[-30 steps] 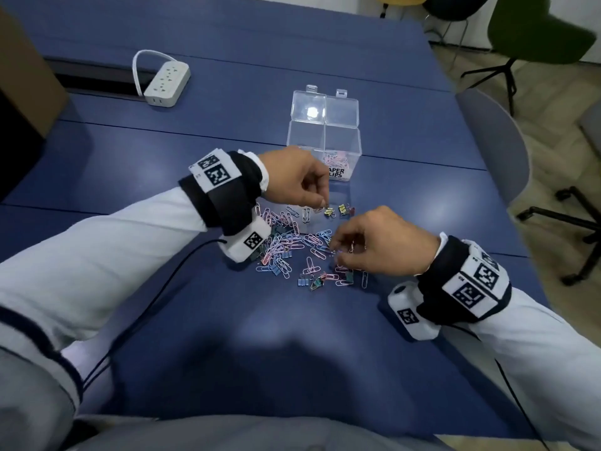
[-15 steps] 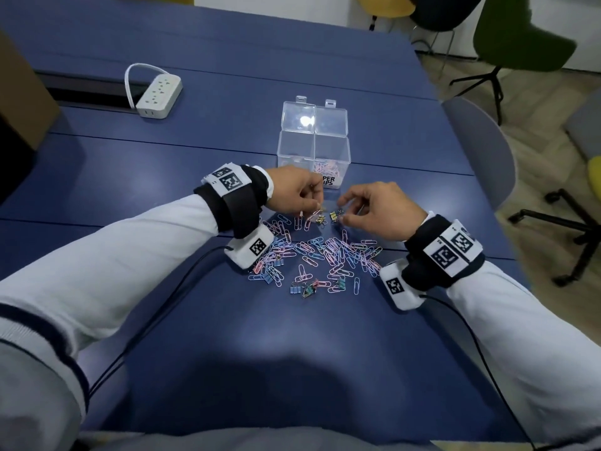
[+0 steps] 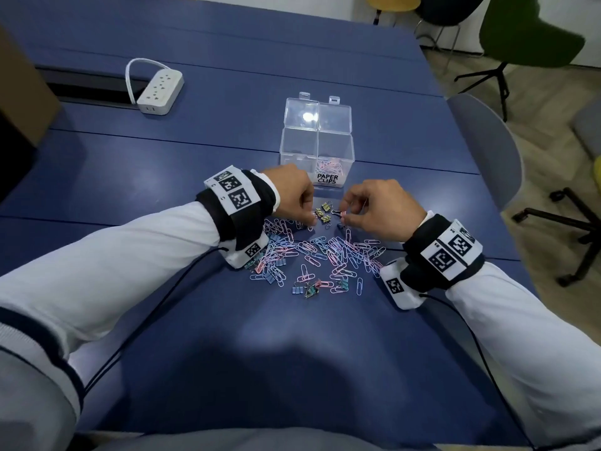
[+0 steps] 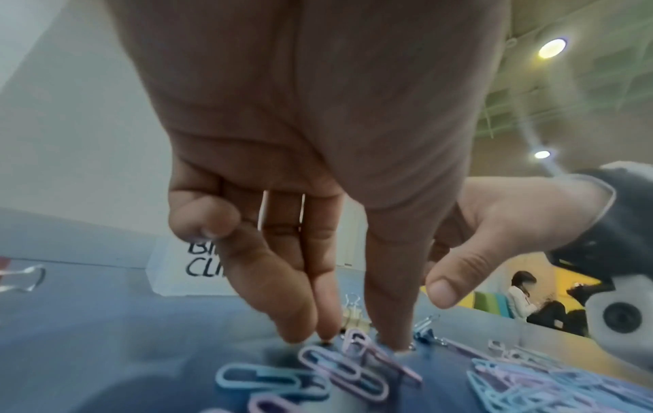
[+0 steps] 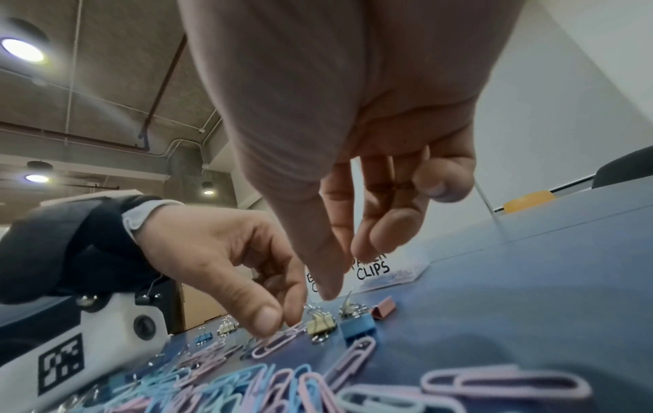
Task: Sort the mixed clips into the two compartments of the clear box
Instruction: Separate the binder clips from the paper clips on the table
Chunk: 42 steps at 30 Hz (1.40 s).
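Blue table (image 3: 162, 320) (office chairs (image 3: 527, 37) behind), left fingers (image 5: 272, 318) pinching pink paperclip (image 5: 279, 339), right fingers (image 5: 332, 268) loose.

Head view looks steeply down from above; both wrist views sit low, close, sharing the clip pile (image 3: 325, 252).

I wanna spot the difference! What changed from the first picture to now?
The right hand moved from the pile's near side away to the binder clips by the box. The left hand stayed at the pile's far edge, fingers on a paper clip. Box unmoved.
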Motion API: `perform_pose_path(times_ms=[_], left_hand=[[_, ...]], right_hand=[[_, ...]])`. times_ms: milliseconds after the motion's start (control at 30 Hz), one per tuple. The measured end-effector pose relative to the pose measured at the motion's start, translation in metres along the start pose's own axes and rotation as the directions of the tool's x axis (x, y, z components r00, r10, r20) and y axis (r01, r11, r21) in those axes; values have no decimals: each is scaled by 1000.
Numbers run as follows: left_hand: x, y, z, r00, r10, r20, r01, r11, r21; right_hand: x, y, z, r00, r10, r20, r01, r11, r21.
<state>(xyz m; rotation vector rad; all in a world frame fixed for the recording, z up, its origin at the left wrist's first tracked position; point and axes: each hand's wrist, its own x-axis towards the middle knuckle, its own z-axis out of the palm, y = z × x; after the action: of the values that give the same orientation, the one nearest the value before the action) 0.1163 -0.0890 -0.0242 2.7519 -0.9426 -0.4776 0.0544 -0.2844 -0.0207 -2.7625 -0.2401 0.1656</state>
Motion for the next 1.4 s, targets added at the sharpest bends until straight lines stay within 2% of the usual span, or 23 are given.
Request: perform_pose_path(times_ms=[233, 433, 533, 633, 767, 867, 1000, 1133, 1200, 1300, 1400], left_hand=[[-8, -4, -3, 995, 56, 80, -56, 998, -10], [-32, -11, -7, 987, 117, 107, -111, 992, -64], [-40, -11, -3, 987, 141, 71, -139, 990, -39], [-39, -8, 1, 993, 95, 69, -98, 994, 37], [-34, 5, 3, 982, 133, 138, -138, 990, 29], [-39, 16, 3, 971, 213, 106, -215, 977, 8], [-67, 32, 5, 942, 314, 121, -313, 949, -24], [-80, 43, 21, 935, 302, 186, -318, 946, 62], [-78, 41, 26, 935, 295, 194, -315, 946, 77], [-74, 37, 29, 937, 296, 185, -313, 948, 65], [-75, 31, 28, 940, 296, 168, -298, 955, -14]], right_hand=[[-15, 0, -2, 992, -15, 125, 16, 1000, -6], [-30, 8, -8, 993, 6, 120, -5, 1000, -12], [-41, 12, -8, 988, 46, 148, -31, 994, -106], [-49, 13, 0, 980, 102, 172, -67, 978, -196], [-47, 6, 5, 981, -2, 192, 24, 994, -108], [-52, 1, 2, 981, -77, 181, 80, 997, -13], [-66, -1, -7, 980, -124, 155, 124, 992, 14], [-74, -19, -1, 957, -198, 210, 205, 979, -12], [-72, -24, 7, 951, -205, 232, 225, 972, -63], [-69, -25, 14, 956, -146, 253, 183, 974, -131], [-69, -24, 18, 954, -125, 271, 160, 981, -113]])
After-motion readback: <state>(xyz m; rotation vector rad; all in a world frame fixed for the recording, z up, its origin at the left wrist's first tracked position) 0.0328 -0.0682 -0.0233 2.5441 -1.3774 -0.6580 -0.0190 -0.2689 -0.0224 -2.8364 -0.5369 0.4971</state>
